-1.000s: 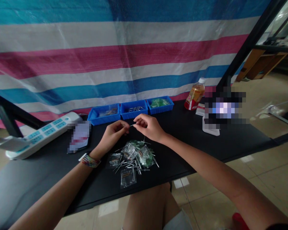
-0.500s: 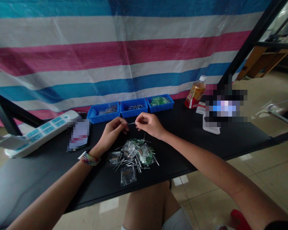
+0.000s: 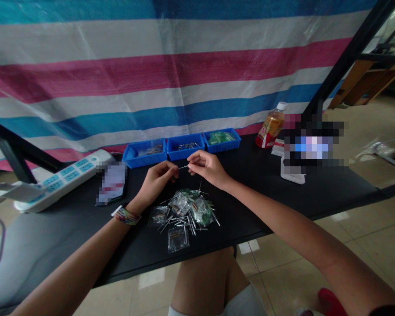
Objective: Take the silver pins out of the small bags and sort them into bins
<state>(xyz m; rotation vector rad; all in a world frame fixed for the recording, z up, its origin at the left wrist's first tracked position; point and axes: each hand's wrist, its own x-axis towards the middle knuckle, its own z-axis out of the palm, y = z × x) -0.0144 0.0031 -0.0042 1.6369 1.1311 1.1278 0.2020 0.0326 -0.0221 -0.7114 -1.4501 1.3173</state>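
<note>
My left hand [image 3: 158, 177] and my right hand [image 3: 208, 168] meet above the table, just in front of the blue trays. Between their fingertips runs a thin silver blind rivet [image 3: 183, 166], pinched at one end by each hand. Below them lies a heap of loose silver rivets [image 3: 181, 221], mixed with clear and green plastic packets [image 3: 202, 210]. One small clear bag [image 3: 178, 239] holding brown pins lies nearest the table's front edge. Another clear bag [image 3: 159, 215] is at the heap's left side.
Three blue trays stand in a row: the left [image 3: 128, 160] with clear bags, the middle [image 3: 171, 153] with silver rivets, the right [image 3: 237, 143] with green packets. A power strip [image 3: 66, 177] and a phone [image 3: 113, 182] lie left; a drink bottle [image 3: 270, 127] stands right.
Both hands stay in nearly the same place, still on the rivet, and more of its length shows between the fingers. The whole view has shifted slightly.
</note>
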